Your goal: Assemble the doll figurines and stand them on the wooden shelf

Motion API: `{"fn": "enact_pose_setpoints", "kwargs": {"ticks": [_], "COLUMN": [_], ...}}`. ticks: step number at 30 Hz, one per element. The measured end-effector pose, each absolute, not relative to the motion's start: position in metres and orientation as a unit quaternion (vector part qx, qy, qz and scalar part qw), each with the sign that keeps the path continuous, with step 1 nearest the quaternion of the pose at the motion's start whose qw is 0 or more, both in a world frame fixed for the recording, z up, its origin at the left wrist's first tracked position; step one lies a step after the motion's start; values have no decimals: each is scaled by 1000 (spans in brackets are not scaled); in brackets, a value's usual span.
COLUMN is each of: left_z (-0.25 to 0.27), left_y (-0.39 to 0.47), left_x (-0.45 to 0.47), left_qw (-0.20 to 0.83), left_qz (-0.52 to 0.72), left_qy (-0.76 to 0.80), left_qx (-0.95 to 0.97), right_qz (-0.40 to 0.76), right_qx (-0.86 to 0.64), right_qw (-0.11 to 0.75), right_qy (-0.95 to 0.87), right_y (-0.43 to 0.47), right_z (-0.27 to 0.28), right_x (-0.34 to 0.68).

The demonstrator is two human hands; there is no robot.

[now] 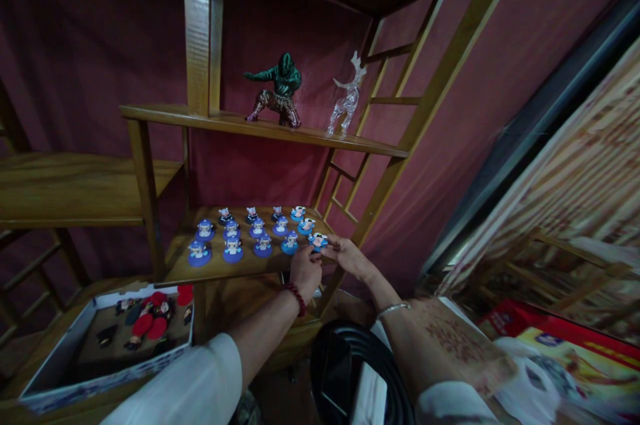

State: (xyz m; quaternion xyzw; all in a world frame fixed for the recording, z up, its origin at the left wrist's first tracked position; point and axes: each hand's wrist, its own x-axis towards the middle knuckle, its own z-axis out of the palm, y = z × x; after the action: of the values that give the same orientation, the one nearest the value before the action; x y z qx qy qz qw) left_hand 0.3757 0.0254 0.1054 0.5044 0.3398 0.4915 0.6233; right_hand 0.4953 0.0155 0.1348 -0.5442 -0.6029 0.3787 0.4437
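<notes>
A small figurine (317,240) on a light blue round base stands at the right front corner of the lower shelf (180,269). My right hand (349,257) pinches it from the right. My left hand (306,271), wearing a dark red bead bracelet, has its fingers curled at the figurine's base from the front left. Rows of similar figurines fill the shelf to the left, among them a purple-based figurine (233,249) and a black-and-white one (251,214) at the back. A blue-based figurine (290,243) is just beside my left hand.
On the upper shelf (215,121) stand a green crouching statue (285,85) and a clear deer ornament (346,101). An open box (95,361) with red and black figurines lies lower left. A black round stool-like object (333,351) sits below my arms. A wooden post (380,205) bounds the right.
</notes>
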Motion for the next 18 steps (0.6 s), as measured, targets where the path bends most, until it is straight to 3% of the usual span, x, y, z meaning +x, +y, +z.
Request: {"fn": "enact_pose_setpoints", "kwargs": {"ticks": [18], "left_z": [109], "left_y": [19], "left_x": [370], "left_qw": [583], "left_qz": [496], "left_qy": [349], "left_qx": [541], "right_qz": [381], "right_qx": [-540], "right_qw": [414], "right_qy": [-626], "right_y": [26], "right_z": [134], "right_x": [499]}}
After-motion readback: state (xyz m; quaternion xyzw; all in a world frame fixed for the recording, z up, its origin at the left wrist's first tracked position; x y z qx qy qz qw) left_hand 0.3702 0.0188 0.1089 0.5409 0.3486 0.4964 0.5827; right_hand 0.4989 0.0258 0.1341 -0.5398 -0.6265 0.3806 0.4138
